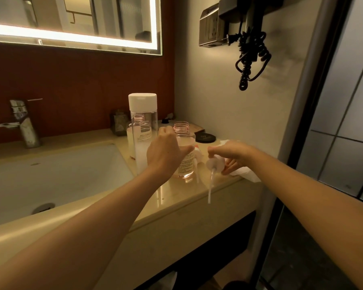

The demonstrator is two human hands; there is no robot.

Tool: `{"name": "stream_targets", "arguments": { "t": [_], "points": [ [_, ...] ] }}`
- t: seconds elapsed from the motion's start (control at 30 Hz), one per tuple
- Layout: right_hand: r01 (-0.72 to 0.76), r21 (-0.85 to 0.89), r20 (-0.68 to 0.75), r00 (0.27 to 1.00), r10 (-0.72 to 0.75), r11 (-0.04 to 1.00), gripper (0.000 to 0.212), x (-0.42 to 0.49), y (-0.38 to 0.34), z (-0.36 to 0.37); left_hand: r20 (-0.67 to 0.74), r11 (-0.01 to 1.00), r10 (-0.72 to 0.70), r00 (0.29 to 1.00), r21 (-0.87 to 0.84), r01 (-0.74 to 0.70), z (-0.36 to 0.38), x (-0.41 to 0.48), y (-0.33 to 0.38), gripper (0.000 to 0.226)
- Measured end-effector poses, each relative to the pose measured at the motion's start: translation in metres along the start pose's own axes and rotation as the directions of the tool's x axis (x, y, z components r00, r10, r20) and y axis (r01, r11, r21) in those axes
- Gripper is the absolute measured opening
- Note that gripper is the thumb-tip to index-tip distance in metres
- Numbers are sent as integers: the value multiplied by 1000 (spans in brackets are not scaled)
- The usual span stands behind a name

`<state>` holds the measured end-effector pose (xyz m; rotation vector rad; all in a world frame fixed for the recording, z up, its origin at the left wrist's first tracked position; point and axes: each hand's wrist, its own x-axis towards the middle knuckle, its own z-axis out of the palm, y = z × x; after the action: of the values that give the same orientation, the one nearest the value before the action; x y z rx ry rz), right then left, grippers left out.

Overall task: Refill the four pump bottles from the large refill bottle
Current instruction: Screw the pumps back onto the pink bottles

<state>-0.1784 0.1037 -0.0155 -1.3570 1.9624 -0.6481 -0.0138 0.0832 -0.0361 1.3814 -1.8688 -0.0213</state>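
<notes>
We're gripping the pump bottle (pixel 186 164) in the left hand (pixel 166 152), pinching the pump head (pixel 215 163) in the right hand (pixel 237 152); bottle needs holding upright.

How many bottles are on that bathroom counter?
3. The tall white-capped refill bottle stands beside the sink; the left hand holds an open pump bottle right of it; a third bottle shows partly behind the tall one. Others may be hidden.
</notes>
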Motion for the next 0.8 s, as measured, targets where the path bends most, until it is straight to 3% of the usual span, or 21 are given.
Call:
{"name": "stream_targets", "arguments": {
  "t": [0.2,0.43,0.67,0.8],
  "points": [
    [175,267,-234,966,-112,948,43,-5,-16,-19,15,998,-7,1000,-60,8,-9,-7,-2,66],
    [447,516,-435,872,-226,731,49,-22,-51,-26,8,998,8,1000,-55,-7,-21,-17,-9,67],
    [716,390,-744,615,-260,579,49,-41,-77,-27,10,997,38,999,-63,-37,-31,-25,-16,70],
    [760,231,-817,490,-303,607,54,-39,-81,-21,12,995,19,1000,-99,-18,-32,-27,-17,70]
  ]
}}
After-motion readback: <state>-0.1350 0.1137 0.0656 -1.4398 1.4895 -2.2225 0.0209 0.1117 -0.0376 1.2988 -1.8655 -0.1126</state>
